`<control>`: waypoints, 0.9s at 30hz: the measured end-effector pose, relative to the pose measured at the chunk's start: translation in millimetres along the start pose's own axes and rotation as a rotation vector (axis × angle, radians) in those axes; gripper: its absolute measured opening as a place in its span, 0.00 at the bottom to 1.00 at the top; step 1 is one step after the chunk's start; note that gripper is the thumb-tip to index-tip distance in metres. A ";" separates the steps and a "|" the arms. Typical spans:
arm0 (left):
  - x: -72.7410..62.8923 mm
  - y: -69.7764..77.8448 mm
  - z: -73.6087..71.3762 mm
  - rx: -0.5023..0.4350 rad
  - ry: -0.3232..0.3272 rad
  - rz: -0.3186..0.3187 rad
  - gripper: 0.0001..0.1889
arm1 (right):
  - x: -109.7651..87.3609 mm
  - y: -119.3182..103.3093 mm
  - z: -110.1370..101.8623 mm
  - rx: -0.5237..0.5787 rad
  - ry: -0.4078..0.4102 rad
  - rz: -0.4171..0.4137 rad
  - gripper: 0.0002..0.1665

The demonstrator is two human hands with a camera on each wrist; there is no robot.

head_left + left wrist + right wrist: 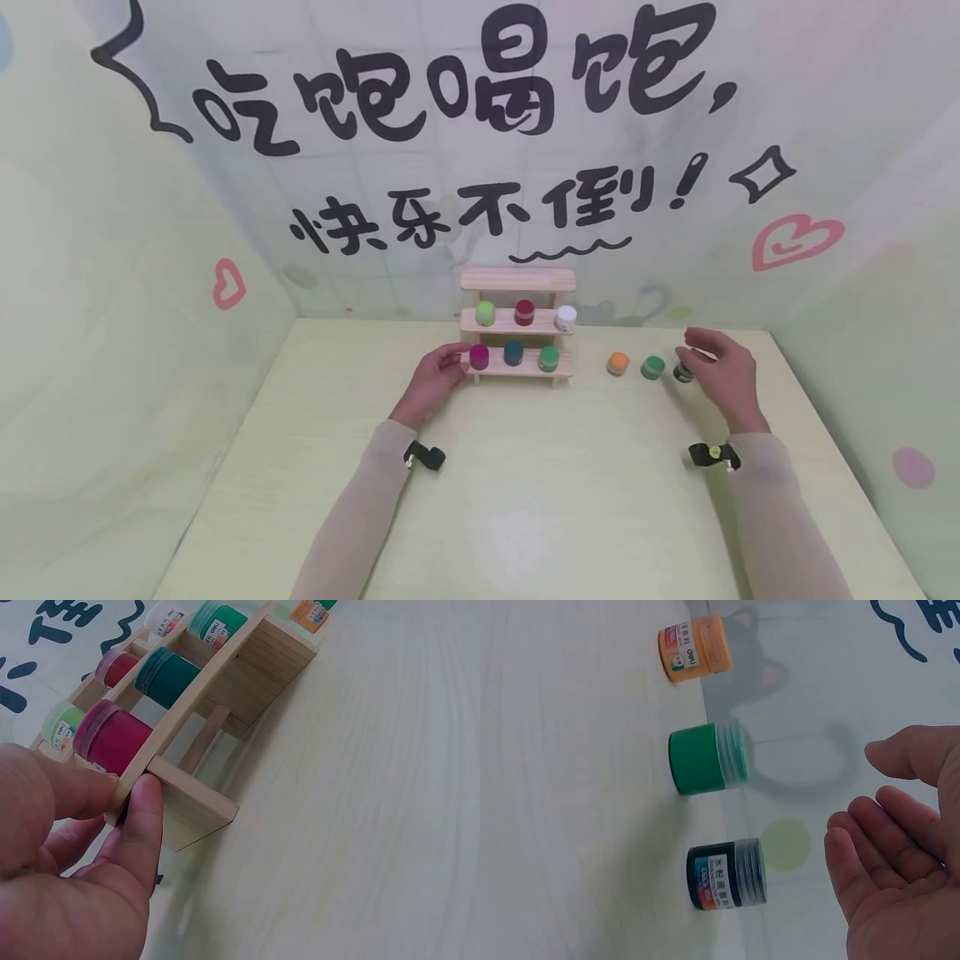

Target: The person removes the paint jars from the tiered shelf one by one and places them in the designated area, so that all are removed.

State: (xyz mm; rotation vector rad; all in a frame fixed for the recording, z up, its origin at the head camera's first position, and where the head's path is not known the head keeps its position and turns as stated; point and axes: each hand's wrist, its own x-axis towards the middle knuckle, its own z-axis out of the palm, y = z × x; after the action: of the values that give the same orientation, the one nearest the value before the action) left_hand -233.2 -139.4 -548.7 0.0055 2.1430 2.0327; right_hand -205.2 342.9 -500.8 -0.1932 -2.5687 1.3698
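Note:
A small three-tier wooden rack (517,281) stands at the back of the table. My left hand (435,379) pinches the left end of its lowest shelf between thumb and fingers, right beside a magenta paint jar (120,741). Along that shelf sit a teal jar (513,352) and a green jar (549,359). The middle shelf bears a light green jar (485,313), a dark red jar (524,312) and a white jar (566,317). My right hand (723,375) hovers with relaxed fingers, apart from the black paint jar (727,874) below it.
Left of the black jar, a second green jar (705,759) and an orange jar (694,649) stand in a row on the pale table (525,483). Behind the rack hangs a white cloth backdrop (420,283) with large black lettering; cloth also closes both sides.

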 end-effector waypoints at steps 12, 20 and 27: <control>1.5 5.0 -1.2 0.007 -0.006 -0.006 0.23 | -2.2 -25.6 19.9 0.072 -0.009 -0.086 0.30; 3.4 5.1 -2.1 0.005 -0.008 -0.019 0.23 | 0.0 -49.4 40.6 0.144 -0.041 -0.147 0.28; 5.9 5.4 -2.3 -0.018 -0.016 -0.025 0.23 | 3.1 -65.3 62.3 0.210 -0.050 -0.181 0.26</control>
State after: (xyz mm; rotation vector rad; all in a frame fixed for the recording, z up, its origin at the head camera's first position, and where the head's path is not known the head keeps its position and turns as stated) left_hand -240.0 -140.6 -544.1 -0.0079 2.1049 2.0310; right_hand -224.9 257.4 -479.7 0.1073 -2.3900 1.5767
